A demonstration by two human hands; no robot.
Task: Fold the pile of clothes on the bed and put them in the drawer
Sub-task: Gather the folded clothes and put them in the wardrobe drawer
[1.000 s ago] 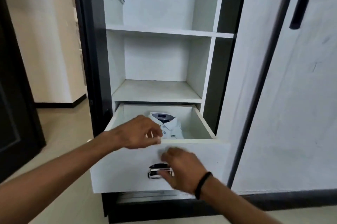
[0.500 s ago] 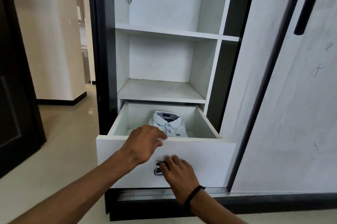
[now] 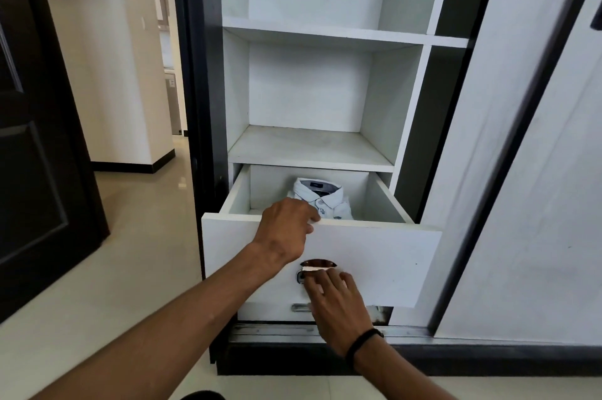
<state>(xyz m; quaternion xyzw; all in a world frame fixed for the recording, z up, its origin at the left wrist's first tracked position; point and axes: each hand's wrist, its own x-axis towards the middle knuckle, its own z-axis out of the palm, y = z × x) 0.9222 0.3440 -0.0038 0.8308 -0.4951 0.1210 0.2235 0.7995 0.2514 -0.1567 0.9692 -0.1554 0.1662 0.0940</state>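
Drawer [image 3: 374, 256], pulled out of wardrobe [image 3: 488, 171], holds folded shirt [image 3: 321, 201] at its back; left hand [image 3: 286, 227] rests loosely on front edge, right hand [image 3: 335, 305] fingers straight against handle [image 3: 317, 264].

Bare forearms without sleeves; a black band [image 3: 364, 342] circles the right wrist.

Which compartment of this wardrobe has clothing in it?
Only the pulled-out drawer, below the two bare shelves, holds a folded white shirt.

Folded shirt [image 3: 321, 201] in open drawer [image 3: 374, 256]
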